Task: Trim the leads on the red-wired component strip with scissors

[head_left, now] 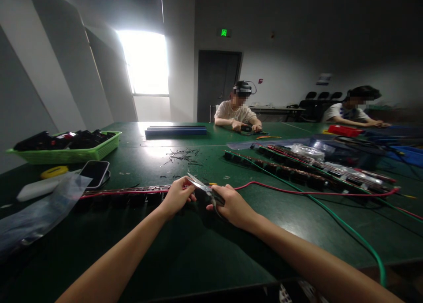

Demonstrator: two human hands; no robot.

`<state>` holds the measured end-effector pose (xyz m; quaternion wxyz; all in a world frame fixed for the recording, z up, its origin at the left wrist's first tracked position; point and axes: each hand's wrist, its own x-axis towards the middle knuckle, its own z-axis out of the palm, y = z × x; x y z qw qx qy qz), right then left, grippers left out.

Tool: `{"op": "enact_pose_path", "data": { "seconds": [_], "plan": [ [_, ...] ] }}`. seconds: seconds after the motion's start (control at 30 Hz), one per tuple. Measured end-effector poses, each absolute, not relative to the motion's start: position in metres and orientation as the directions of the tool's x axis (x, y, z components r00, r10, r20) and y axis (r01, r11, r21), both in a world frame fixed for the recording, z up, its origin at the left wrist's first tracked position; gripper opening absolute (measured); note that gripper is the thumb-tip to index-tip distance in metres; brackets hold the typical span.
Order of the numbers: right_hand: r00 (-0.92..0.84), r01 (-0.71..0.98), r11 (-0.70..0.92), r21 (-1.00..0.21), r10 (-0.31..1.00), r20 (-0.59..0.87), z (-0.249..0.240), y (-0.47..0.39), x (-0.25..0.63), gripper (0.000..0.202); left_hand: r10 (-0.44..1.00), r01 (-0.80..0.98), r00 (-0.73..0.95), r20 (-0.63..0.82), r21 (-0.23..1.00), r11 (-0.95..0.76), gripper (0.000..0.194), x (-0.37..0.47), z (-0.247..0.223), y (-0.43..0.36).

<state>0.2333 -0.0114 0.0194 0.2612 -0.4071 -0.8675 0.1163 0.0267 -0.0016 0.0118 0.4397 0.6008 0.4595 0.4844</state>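
Note:
My right hand [233,203] is wrapped round the dark handles of a pair of scissors [198,183], whose silver blades point up and left. Beside the blades, the fingers of my left hand [178,197] are pinched at the right end of a long black strip [132,196] with red wire along it. What exactly those fingertips hold is too small to tell. A red wire [280,188] runs from near the scissors to the right across the green table [185,259].
Cut black bits [183,156] lie ahead. Left are a green basket [99,151], a phone [95,173] and a plastic bag [42,215]. More strips [280,168] and a green cable [343,221] lie right. Two people [239,113] [350,111] sit across.

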Motion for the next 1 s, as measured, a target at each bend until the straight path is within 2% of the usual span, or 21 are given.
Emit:
{"op": "enact_pose_path", "data": {
  "seconds": [0.37, 0.7, 1.0],
  "plan": [
    [-0.481, 0.626, 0.595, -0.504, 0.803, 0.352, 0.0236, -0.011, 0.2343, 0.035, 0.978, 0.185, 0.113, 0.175, 0.963, -0.194, 0.022, 0.0269, 0.0143, -0.0039],
    [-0.471, 0.706, 0.609, -0.362, 0.785, 0.403, 0.0261, -0.0157, 0.2348, 0.049, 0.977, 0.158, 0.122, 0.176, 0.968, -0.194, 0.021, 0.0263, 0.0111, -0.0008],
    [-0.502, 0.711, 0.623, -0.327, 0.775, 0.385, 0.0216, -0.0152, 0.2349, 0.048, 0.979, 0.147, 0.118, 0.165, 0.972, -0.181, 0.014, 0.0271, 0.0101, -0.0004]
  ]
}}
